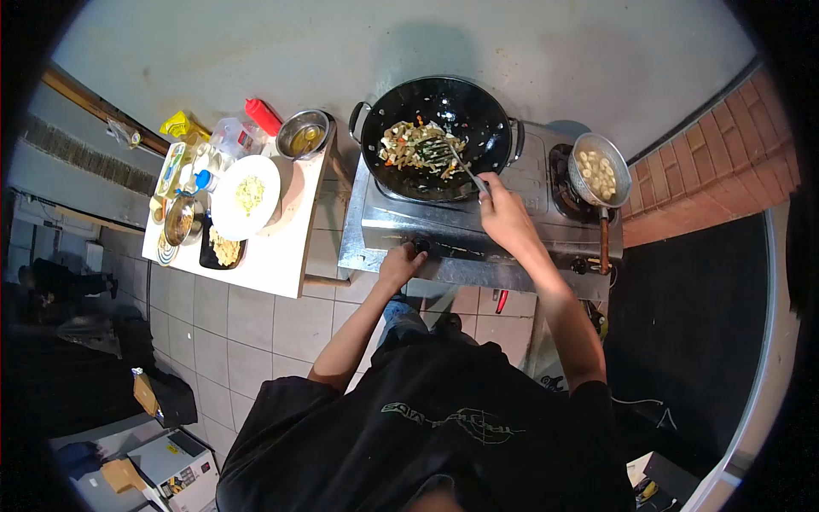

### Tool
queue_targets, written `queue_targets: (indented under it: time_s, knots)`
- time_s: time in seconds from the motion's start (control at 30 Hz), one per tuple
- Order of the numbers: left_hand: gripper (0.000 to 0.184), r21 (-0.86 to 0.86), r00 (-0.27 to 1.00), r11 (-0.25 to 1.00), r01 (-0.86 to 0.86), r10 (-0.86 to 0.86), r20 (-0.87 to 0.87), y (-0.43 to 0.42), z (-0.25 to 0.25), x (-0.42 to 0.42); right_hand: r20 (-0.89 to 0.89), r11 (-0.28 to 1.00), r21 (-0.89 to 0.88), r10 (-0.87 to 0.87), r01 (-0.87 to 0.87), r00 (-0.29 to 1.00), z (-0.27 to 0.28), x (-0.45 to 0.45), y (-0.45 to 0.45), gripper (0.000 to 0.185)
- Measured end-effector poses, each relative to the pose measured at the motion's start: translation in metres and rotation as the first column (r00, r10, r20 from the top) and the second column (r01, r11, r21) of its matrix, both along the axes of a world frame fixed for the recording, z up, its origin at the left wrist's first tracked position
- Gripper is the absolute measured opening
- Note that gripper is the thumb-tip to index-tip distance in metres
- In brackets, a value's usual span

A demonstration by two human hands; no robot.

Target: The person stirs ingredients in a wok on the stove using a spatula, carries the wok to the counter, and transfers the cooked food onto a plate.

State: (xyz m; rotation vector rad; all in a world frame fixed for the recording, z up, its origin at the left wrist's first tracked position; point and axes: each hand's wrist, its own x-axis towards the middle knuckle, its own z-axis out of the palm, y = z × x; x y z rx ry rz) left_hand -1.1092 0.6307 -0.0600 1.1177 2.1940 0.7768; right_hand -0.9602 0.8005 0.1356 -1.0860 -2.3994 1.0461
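My right hand (505,212) is closed round the handle of a slotted spatula (461,162), whose head rests in the chopped food (409,147) inside a black two-handled wok (486,128). The food is a mix of pale, green and orange bits. The wok sits on the left burner of a steel gas stove (384,224). At the stove's front panel, my left hand (401,264) has its fingers on a dark control knob (421,245).
On the right burner stands a saucepan (621,183) of pale pieces in liquid. A white table (273,264) at the left bears a white plate (223,213), a metal bowl (294,141), a red bottle (263,117) and a black tray (207,254). Brick edging (699,154) lies right.
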Motion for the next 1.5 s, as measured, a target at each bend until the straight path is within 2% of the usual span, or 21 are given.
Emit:
queue_targets:
  time_s: [0.1,0.17,0.3,0.37,0.5,0.6,0.7,0.83,0.9,1.03,1.1,1.13,1.17,1.23,1.3,1.4,1.5]
  knots:
    - [0.042,-0.020,1.000,0.999,0.026,-0.026,0.003,-0.002,0.001,-0.003,-0.016,0.999,0.042,0.016,-0.015,1.000,0.018,0.005,-0.011,0.029]
    - [0.041,0.020,0.998,0.999,0.036,-0.037,0.041,-0.004,-0.007,-0.007,-0.088,0.995,0.098,0.035,-0.026,0.995,0.032,0.009,-0.022,0.029]
    - [0.042,0.025,0.996,0.999,0.030,-0.032,0.087,-0.014,0.014,-0.021,-0.084,0.995,0.087,0.062,-0.054,0.995,0.015,0.005,-0.035,0.029]
    - [0.042,0.025,0.996,0.999,-0.021,0.019,0.088,-0.023,0.025,-0.033,0.060,0.989,0.097,0.110,-0.116,0.992,-0.001,0.002,-0.030,0.030]
    - [0.041,0.150,0.991,0.980,-0.133,0.131,0.023,-0.047,0.039,-0.067,0.044,0.987,0.131,0.084,-0.089,0.995,-0.001,-0.002,-0.031,0.031]
    - [0.039,0.141,0.979,0.969,-0.204,0.205,0.007,-0.056,0.058,-0.094,-0.008,0.985,0.146,0.095,-0.093,0.995,-0.001,-0.002,-0.031,0.032]
    - [0.038,0.117,0.954,0.946,-0.301,0.300,0.032,-0.056,0.089,-0.103,0.030,0.988,0.099,0.114,-0.117,0.993,-0.003,-0.001,-0.031,0.032]
    - [0.037,0.131,0.950,0.941,-0.312,0.307,0.055,-0.054,0.088,-0.111,-0.042,0.992,0.118,0.054,-0.049,0.998,-0.006,-0.002,-0.037,0.032]
    - [0.037,0.135,0.957,0.948,-0.289,0.287,0.039,-0.050,0.092,-0.108,0.054,0.982,0.171,0.077,-0.085,0.996,0.000,0.000,-0.038,0.032]
    - [0.038,0.172,0.965,0.950,-0.261,0.261,0.024,-0.043,0.096,-0.111,0.050,0.993,0.115,0.010,-0.015,0.999,0.032,0.003,-0.038,0.033]
    - [0.037,0.175,0.967,0.951,-0.255,0.253,0.031,-0.040,0.094,-0.115,0.088,0.986,0.164,0.008,-0.023,0.996,0.050,0.009,-0.027,0.036]
    - [0.037,0.177,0.968,0.952,-0.250,0.248,0.034,-0.040,0.093,-0.117,0.124,0.963,0.260,0.041,-0.072,0.992,0.053,0.013,-0.017,0.039]
    - [0.037,0.178,0.969,0.953,-0.245,0.242,0.037,-0.039,0.090,-0.118,0.127,0.963,0.262,0.034,-0.067,0.991,0.053,0.014,-0.008,0.039]
    - [0.035,0.156,0.966,0.954,-0.256,0.246,0.084,-0.036,0.086,-0.122,0.158,0.876,0.467,0.049,-0.118,0.986,0.052,0.015,0.009,0.043]
    - [0.035,0.167,0.967,0.954,-0.250,0.238,0.087,-0.036,0.085,-0.126,0.215,0.862,0.486,0.040,-0.142,0.976,0.048,0.016,0.020,0.050]
    - [0.035,0.166,0.973,0.960,-0.226,0.216,0.077,-0.035,0.084,-0.138,0.421,0.839,0.517,-0.075,-0.171,0.904,0.030,0.017,0.033,0.060]
    - [0.035,0.177,0.975,0.960,-0.219,0.207,0.084,-0.034,0.084,-0.147,0.398,0.841,0.516,-0.068,-0.162,0.915,0.029,0.012,0.025,0.060]
